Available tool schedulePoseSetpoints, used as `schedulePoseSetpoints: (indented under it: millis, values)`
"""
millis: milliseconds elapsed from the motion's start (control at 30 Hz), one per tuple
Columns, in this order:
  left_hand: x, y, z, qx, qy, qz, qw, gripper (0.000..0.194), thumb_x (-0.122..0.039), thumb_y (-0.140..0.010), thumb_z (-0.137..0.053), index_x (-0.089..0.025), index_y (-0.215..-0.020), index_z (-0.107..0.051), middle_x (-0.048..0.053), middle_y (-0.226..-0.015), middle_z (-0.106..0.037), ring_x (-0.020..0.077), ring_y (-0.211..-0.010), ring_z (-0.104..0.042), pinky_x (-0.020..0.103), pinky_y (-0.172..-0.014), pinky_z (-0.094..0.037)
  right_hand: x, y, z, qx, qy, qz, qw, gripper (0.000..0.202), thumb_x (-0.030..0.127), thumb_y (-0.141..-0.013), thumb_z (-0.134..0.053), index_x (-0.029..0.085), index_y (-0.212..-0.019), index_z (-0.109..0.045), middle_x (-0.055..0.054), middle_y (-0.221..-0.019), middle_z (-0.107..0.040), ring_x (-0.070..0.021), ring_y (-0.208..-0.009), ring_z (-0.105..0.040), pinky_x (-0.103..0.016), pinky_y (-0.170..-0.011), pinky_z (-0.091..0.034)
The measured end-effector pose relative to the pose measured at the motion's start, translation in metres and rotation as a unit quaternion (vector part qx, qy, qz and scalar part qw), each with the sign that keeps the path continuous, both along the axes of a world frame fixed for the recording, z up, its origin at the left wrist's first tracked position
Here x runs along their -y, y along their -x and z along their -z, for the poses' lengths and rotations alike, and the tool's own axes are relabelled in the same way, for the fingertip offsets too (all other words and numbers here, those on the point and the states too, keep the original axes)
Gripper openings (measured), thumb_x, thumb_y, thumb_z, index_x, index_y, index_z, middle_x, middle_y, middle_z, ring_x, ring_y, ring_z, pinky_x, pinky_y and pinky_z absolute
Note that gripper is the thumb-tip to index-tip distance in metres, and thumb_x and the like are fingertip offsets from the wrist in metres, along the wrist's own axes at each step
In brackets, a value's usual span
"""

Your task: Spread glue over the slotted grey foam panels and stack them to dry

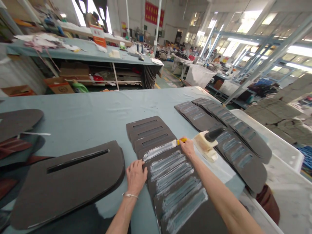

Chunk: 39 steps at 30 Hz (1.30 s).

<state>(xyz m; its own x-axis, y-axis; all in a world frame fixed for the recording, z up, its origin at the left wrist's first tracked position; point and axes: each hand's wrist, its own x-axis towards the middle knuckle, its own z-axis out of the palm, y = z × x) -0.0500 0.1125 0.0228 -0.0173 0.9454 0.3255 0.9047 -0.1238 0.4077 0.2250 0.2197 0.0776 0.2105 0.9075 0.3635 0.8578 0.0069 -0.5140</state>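
Overlapping dark grey panels (149,126) with long slots lie in a fanned row before me. My right hand (187,147) is closed around a small brush (179,141) with a yellow handle, its pale bristles touching one panel by its slot. White, wet-looking glue streaks (159,151) surround that slot, and the nearer slots (175,177) carry smeared streaks too. At the left edge of the row rests my left hand (136,175), fingers apart, fingertips against the panels. Right of the brush, a cream plastic container (206,146) with a black conical piece (214,134) lies on its side.
More streaked panels (236,143) lie fanned at the right, beside white bins (287,152). Left of me is a stack of larger slotted panels (78,182). A blue-green sheet covers the table (97,107). Another cluttered table (85,53) stands beyond.
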Motion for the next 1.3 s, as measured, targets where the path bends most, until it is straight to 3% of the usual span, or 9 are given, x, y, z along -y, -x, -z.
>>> schedulePoseSetpoints:
  millis: [100,267,433,567,767,1000,1100,1233,1300]
  values:
    - [0.0,-0.001,-0.001,0.006,0.001,-0.005,1.0,0.019,-0.023,-0.082,-0.049,-0.022,-0.099,-0.057,0.008,-0.113,-0.059,0.0256,-0.11,-0.047,0.041,-0.09,-0.035,-0.003,-0.013,0.004,0.042,-0.003,-0.024,0.999,0.022,0.028,-0.078,-0.047,0.021,-0.083,-0.067,-0.003,-0.078,-0.068,-0.0166,-0.072,-0.058,-0.024,-0.068,-0.04]
    - [-0.004,0.004,-0.009,0.062,0.037,-0.009,0.997,0.019,-0.027,-0.088,-0.042,-0.023,-0.095,-0.059,0.006,-0.107,-0.061,0.023,-0.106,-0.05,0.039,-0.087,-0.038,0.007,-0.002,0.001,0.036,-0.001,-0.032,0.999,0.023,0.034,-0.08,-0.047,0.022,-0.084,-0.066,-0.004,-0.077,-0.067,-0.0169,-0.07,-0.057,-0.025,-0.067,-0.039]
    - [-0.007,0.008,-0.009,0.054,-0.006,0.002,0.999,0.022,-0.023,-0.088,-0.042,-0.023,-0.102,-0.058,0.006,-0.109,-0.061,0.0222,-0.105,-0.051,0.039,-0.088,-0.038,0.031,0.055,-0.012,-0.071,-0.051,-0.148,0.985,0.023,0.034,-0.082,-0.047,0.021,-0.084,-0.065,-0.002,-0.076,-0.066,-0.0144,-0.067,-0.057,-0.024,-0.065,-0.04]
    - [-0.004,0.006,-0.001,0.013,-0.025,0.028,0.999,0.023,-0.021,-0.087,-0.043,-0.023,-0.104,-0.058,0.006,-0.115,-0.06,0.0221,-0.11,-0.049,0.039,-0.093,-0.036,0.044,0.103,-0.008,-0.132,0.004,-0.276,0.952,0.02,0.031,-0.08,-0.049,0.021,-0.084,-0.066,0.001,-0.073,-0.065,-0.0129,-0.064,-0.057,-0.022,-0.063,-0.041]
    - [-0.009,0.006,-0.007,0.007,-0.018,0.008,1.0,0.021,-0.024,-0.089,-0.04,-0.023,-0.101,-0.059,0.007,-0.106,-0.062,0.0222,-0.106,-0.051,0.039,-0.09,-0.036,0.025,0.107,-0.013,-0.118,-0.051,-0.17,0.977,0.018,0.027,-0.077,-0.048,0.02,-0.077,-0.065,-0.001,-0.071,-0.064,-0.0142,-0.064,-0.055,-0.023,-0.063,-0.04]
    - [-0.031,0.013,-0.01,-0.029,-0.026,0.002,0.999,0.027,-0.018,-0.087,-0.041,-0.023,-0.108,-0.057,0.008,-0.112,-0.06,0.0233,-0.108,-0.05,0.04,-0.091,-0.034,0.014,0.145,-0.007,-0.186,0.0,-0.254,0.949,0.02,0.029,-0.076,-0.05,0.021,-0.083,-0.067,0.001,-0.07,-0.065,-0.0122,-0.06,-0.055,-0.021,-0.058,-0.041]
    - [-0.032,0.015,-0.008,-0.046,-0.024,0.004,0.999,0.027,-0.018,-0.088,-0.039,-0.022,-0.108,-0.057,0.008,-0.108,-0.061,0.0231,-0.106,-0.051,0.039,-0.09,-0.034,-0.005,0.114,0.001,-0.189,0.044,-0.219,0.956,0.022,0.03,-0.073,-0.051,0.02,-0.082,-0.068,0.002,-0.063,-0.063,-0.0131,-0.057,-0.055,-0.021,-0.055,-0.041]
    - [-0.031,0.014,-0.007,-0.052,-0.031,-0.001,0.998,0.026,-0.018,-0.089,-0.039,-0.023,-0.108,-0.057,0.006,-0.108,-0.06,0.0218,-0.107,-0.05,0.037,-0.09,-0.035,-0.038,0.032,-0.01,-0.102,0.019,-0.047,0.994,0.022,0.029,-0.07,-0.05,0.019,-0.079,-0.068,-0.001,-0.063,-0.062,-0.0154,-0.062,-0.055,-0.024,-0.06,-0.04]
    - [-0.031,0.013,-0.007,-0.055,-0.034,-0.006,0.998,0.025,-0.019,-0.089,-0.039,-0.022,-0.107,-0.057,0.006,-0.107,-0.06,0.0217,-0.106,-0.05,0.037,-0.09,-0.035,-0.044,0.013,-0.02,-0.049,-0.003,0.011,0.999,0.021,0.028,-0.071,-0.05,0.019,-0.078,-0.068,-0.002,-0.065,-0.063,-0.0161,-0.065,-0.055,-0.025,-0.063,-0.039]
